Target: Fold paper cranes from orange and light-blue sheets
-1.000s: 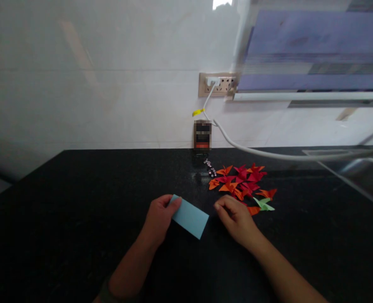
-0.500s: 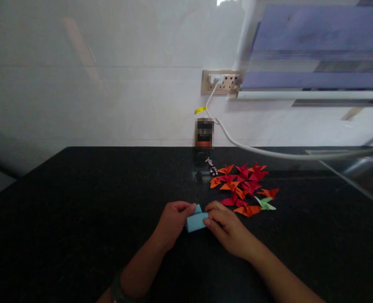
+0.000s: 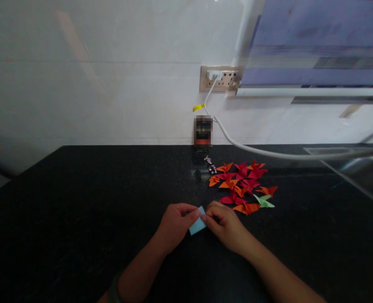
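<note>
The left hand (image 3: 177,224) and right hand (image 3: 227,224) both pinch a small folded sheet of light-blue paper (image 3: 198,227), held between them at the black speckled stone counter (image 3: 110,202). Beyond, to the right, lies a cluster of red, orange and pale-green folded-paper birds (image 3: 241,185). Farther back, a blurred dark upright object (image 3: 203,131) stands near the pale glossy wall (image 3: 126,97), below a beige socket panel (image 3: 221,78).

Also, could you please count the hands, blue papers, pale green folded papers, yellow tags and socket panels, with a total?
Left hand and right hand: 2
Blue paper: 1
Pale green folded paper: 1
Yellow tag: 1
Socket panel: 1
Total: 6
</note>
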`<state>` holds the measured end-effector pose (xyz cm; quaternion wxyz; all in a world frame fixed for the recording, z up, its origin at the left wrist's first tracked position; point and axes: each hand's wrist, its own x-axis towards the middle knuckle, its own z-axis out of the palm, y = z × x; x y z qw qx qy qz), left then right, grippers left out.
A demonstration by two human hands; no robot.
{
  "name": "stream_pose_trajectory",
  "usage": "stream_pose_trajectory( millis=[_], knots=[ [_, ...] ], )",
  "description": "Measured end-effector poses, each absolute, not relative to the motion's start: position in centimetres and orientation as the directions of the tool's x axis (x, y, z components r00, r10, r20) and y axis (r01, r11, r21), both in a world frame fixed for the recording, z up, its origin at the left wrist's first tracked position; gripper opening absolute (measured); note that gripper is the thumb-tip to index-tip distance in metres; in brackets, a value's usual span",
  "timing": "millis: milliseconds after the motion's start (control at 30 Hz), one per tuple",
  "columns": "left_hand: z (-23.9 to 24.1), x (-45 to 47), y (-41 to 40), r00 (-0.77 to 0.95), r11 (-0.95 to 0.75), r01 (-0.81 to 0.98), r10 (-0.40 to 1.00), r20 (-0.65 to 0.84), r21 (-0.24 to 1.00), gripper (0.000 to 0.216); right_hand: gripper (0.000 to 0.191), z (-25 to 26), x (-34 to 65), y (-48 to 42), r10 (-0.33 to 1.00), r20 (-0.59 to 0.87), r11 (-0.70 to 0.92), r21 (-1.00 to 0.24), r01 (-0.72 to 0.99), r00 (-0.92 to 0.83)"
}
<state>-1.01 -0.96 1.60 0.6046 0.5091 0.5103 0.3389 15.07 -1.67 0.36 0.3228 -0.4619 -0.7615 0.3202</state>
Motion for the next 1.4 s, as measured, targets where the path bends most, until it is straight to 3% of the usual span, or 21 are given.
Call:
stream_pose_trajectory(
  millis=[467,600,700,767,1033,1233,1400],
  knots=[
    [1.5,-1.1,-0.8,0.222,0.177,0.212,0.949,-0.224,0.961,0.026,0.026,0.3,15.0,-1.6,0.927,0.19,0.329,-0.825,0.459,-0.322],
    [1.8,-1.0,-0.9,0.22,0.196,0.197,0.946,-0.238,0.961,0.026,0.018,0.2,14.8,-1.6,0.974,0.036,0.114,-0.932,0.345,-0.223],
    [2.0,-0.9,-1.0,0.228,0.207,0.212,0.94,-0.255,0.955,0.026,0.023,0.1,14.7,-1.5,0.967,-0.139,-0.101,-0.978,0.181,-0.215],
    [2.1,-0.8,-1.1,0.234,0.194,0.263,0.938,-0.257,0.945,0.025,0.026,0.0,14.6,-1.4,0.961,-0.169,-0.144,-0.982,0.125,-0.22],
    [1.4,-1.3,-1.0,0.353,0.035,0.411,0.915,-0.194,0.911,0.024,0.028,0.2,14.9,-1.4,0.952,-0.194,-0.163,-0.976,0.145,-0.238],
    [1.0,-1.1,-0.9,0.246,0.062,0.309,0.959,-0.142,0.949,0.021,0.028,0.3,14.8,-1.6,0.957,-0.141,-0.083,-0.971,0.226,-0.254],
    [1.2,-0.8,-1.0,0.119,0.081,0.283,0.986,-0.119,0.956,0.022,0.021,0.6,14.8,-1.5,0.948,-0.205,-0.166,-0.971,0.17,-0.245]
  ],
)
